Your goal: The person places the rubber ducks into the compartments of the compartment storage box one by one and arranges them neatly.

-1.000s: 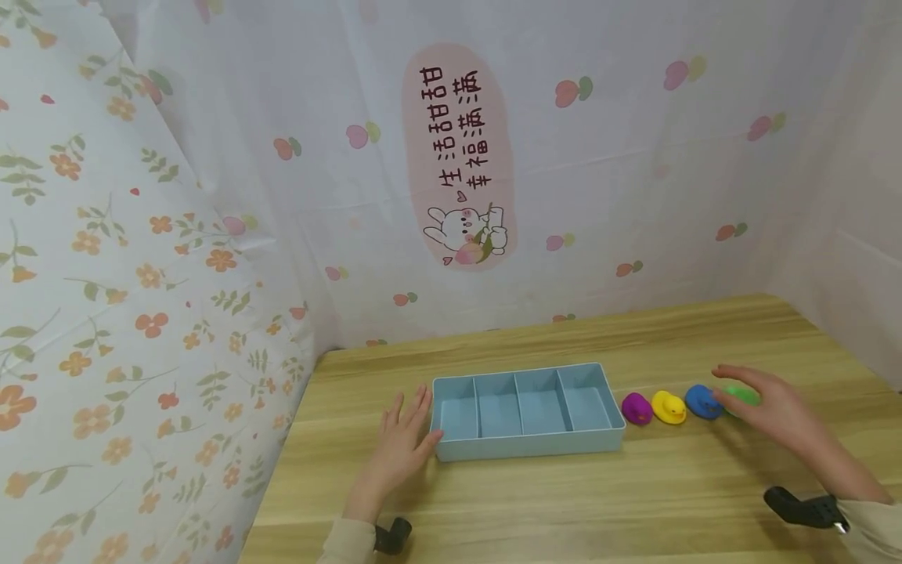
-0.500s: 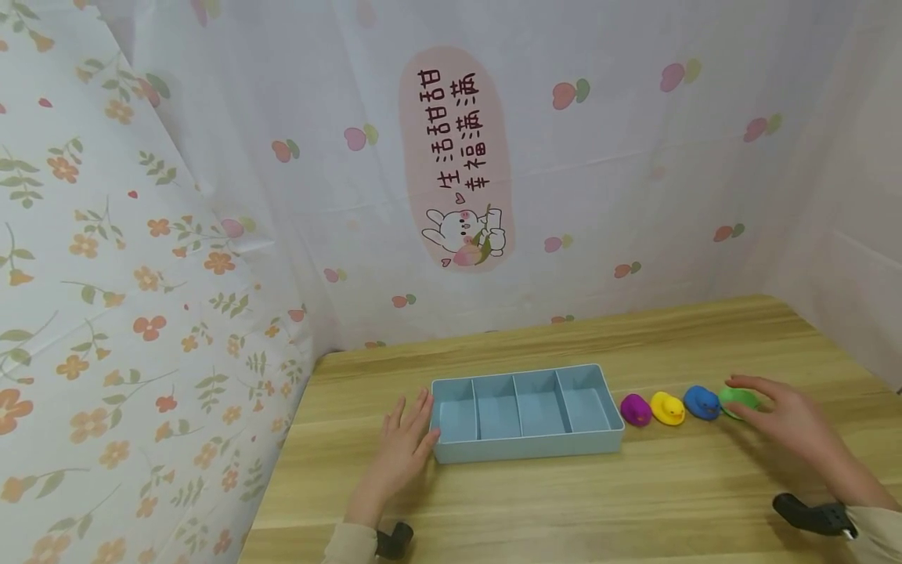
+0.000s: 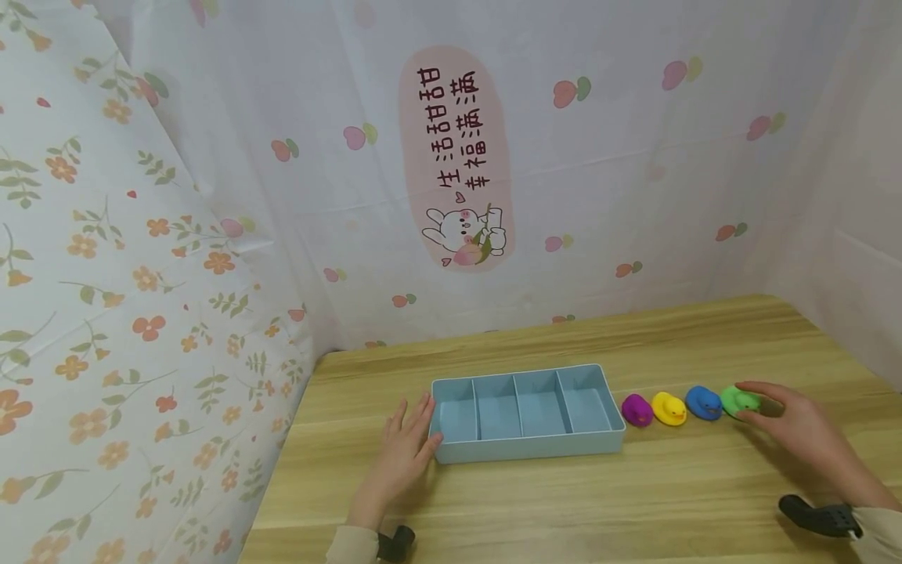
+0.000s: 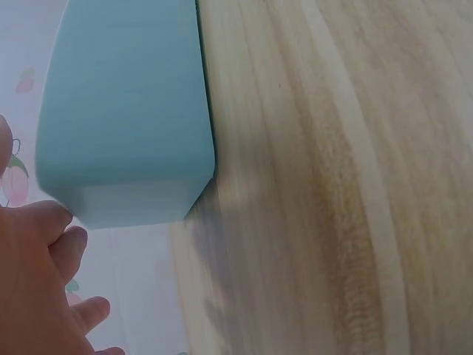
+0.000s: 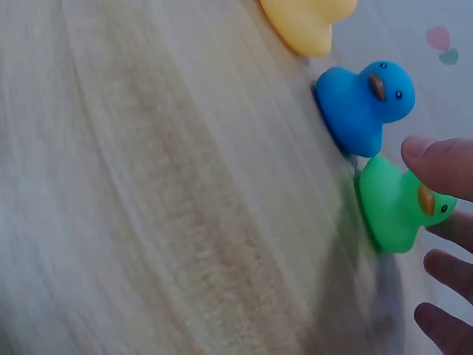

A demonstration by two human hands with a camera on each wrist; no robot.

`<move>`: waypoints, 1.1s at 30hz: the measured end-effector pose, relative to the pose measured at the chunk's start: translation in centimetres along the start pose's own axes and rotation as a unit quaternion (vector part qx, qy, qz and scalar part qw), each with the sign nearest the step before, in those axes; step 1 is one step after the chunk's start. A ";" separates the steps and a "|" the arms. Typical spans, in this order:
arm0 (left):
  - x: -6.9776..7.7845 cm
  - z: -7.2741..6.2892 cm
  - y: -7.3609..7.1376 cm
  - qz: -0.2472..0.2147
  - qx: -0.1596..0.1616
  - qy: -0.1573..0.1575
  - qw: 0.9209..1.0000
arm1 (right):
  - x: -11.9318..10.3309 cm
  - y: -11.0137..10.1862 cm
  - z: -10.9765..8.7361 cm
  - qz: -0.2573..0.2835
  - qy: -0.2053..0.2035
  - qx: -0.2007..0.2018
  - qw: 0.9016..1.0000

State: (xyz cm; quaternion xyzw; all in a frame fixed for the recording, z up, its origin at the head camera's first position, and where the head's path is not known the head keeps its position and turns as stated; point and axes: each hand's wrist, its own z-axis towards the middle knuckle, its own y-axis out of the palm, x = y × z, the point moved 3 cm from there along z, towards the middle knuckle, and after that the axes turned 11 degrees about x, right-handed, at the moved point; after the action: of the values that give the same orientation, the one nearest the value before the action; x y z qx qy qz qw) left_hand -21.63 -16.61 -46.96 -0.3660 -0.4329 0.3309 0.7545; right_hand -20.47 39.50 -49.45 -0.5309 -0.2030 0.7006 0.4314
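A light-blue four-part tray [image 3: 528, 446] lies on the wooden table. At its left end rests my left hand [image 3: 403, 448], fingers extended and thumb by the near corner; the left wrist view has the fingertips right at the tray's edge [image 4: 133, 200]. To the tray's right stand toy ducks in a row: purple [image 3: 637, 410], yellow [image 3: 669, 409], blue [image 3: 704, 403] and green [image 3: 738, 400]. My right hand [image 3: 796, 419] is at the green duck, with index finger and thumb spread on either side of it. The right wrist view puts the thumb [image 5: 443, 166] over the green duck's head.
A patterned white curtain [image 3: 317, 258] hangs behind the table and along its left side. The wooden tabletop [image 3: 535, 509] extends in front of the tray. A black wrist mount [image 3: 817, 517] sits on the right forearm, another [image 3: 396, 543] on the left.
My right hand has shifted right, from above the blue and green ducks to the green duck's right side, uncovering more of it. The left hand and tray stay put.
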 end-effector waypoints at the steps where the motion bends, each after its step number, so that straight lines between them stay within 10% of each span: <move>1: 0.0 0.0 0.0 0.001 0.001 0.000 1.000 | 0.1 0.0 0.0 0.001 -0.001 0.000 1.000; 33: -0.4 -0.2 0.7 -0.005 0.046 0.024 0.999 | 2.7 0.4 -0.3 -0.018 0.031 0.011 0.999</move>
State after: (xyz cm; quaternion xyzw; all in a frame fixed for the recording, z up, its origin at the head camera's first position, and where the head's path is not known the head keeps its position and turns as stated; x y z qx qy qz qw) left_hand -21.77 -16.67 -47.80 -0.3366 -0.4009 0.3379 0.7821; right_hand -20.57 41.39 -51.39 -0.5441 -0.1915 0.6780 0.4557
